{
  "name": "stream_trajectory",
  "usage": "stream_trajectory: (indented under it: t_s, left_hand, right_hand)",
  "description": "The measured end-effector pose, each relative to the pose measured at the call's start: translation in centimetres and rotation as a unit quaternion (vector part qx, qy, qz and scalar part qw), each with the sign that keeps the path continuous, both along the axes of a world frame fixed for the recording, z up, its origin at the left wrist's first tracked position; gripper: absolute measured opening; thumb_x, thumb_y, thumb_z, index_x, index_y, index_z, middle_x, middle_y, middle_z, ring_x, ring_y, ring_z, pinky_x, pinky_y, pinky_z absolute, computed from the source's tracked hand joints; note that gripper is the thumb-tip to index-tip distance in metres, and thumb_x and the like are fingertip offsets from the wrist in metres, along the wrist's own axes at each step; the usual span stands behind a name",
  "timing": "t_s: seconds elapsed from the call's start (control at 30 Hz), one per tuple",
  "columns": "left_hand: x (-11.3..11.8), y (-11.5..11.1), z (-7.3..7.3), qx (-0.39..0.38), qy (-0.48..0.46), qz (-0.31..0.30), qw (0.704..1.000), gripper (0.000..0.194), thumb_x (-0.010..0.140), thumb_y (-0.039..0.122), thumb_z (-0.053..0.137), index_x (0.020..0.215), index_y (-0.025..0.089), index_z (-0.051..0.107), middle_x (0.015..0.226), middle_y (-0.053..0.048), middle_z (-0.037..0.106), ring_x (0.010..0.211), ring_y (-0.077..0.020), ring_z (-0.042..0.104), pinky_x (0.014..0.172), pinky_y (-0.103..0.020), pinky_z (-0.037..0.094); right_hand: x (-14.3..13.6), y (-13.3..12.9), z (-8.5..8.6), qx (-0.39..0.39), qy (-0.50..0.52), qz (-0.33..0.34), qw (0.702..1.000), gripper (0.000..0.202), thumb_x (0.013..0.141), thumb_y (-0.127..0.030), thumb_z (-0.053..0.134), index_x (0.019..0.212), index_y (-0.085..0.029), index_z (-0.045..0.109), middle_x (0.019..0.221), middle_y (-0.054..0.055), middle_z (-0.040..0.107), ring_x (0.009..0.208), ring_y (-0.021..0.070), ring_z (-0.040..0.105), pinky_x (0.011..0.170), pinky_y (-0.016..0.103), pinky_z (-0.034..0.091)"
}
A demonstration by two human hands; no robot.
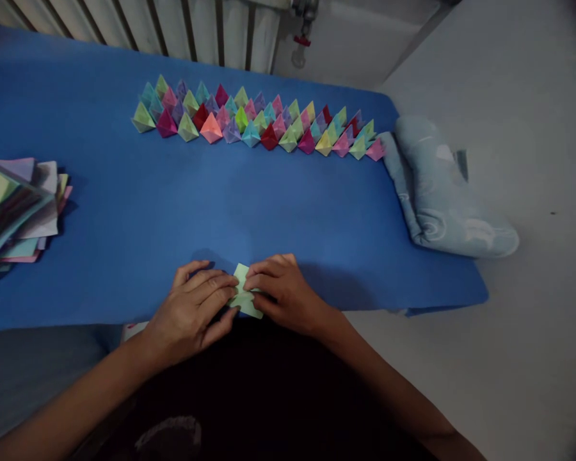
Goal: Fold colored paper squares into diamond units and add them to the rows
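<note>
Narrow grips of left hand (192, 310) and right hand (284, 291) hold a small pale-green folded paper piece (248, 305) between them, its long axis pointing across the smooth blue counter (269, 205).

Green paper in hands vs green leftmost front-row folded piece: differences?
The green paper is touched by the left hand and right hand; the folded piece stands clear of both. The green paper looks flatter; the folded piece is peaked. The green paper sits nearer the person; the folded piece, farther back. Both are light green.
</note>
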State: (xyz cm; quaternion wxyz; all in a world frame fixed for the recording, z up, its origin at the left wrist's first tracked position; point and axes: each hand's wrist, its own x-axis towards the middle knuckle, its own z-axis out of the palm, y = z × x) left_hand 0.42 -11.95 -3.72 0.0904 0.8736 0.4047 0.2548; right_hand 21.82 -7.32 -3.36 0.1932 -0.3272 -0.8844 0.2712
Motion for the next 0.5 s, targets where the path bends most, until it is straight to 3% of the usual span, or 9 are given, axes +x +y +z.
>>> stream_trajectory:
  t_s: [0.1,0.33,0.5]
  left_hand:
    - [-0.09,-0.10,-0.01,-0.009,0.006,-0.002,1.000,0.019,0.087,0.022,0.061,0.105,0.015,0.062,0.108,-0.007,0.071,0.102,-0.0229,0.064,0.101,-0.047,0.036]
    - [0.26,0.00,-0.25,0.013,-0.008,0.018,1.000,0.009,0.088,0.013,0.058,0.095,0.017,0.063,0.103,-0.005,0.072,0.097,-0.0200,0.065,0.100,-0.043,0.037]
    - [0.24,0.01,-0.50,0.020,-0.007,0.052,0.998,0.004,0.088,0.017,0.059,0.087,0.017,0.063,0.100,-0.006,0.072,0.099,-0.0229,0.064,0.097,-0.044,0.039]
  right_hand:
    - [0.06,-0.05,-0.13,0.010,0.003,0.000,1.000,0.013,0.085,-0.012,0.057,0.091,-0.022,0.064,0.101,0.001,0.069,0.091,0.0171,0.056,0.082,0.035,0.029]
    - [-0.09,-0.09,-0.11,0.000,-0.006,-0.009,1.000,0.006,0.088,-0.016,0.057,0.087,-0.020,0.061,0.103,0.002,0.069,0.093,0.0170,0.057,0.083,0.035,0.030]
    - [-0.30,-0.17,0.04,-0.011,-0.002,-0.024,1.000,0.006,0.090,-0.021,0.059,0.084,-0.019,0.059,0.105,0.002,0.069,0.092,0.0166,0.057,0.083,0.034,0.030]
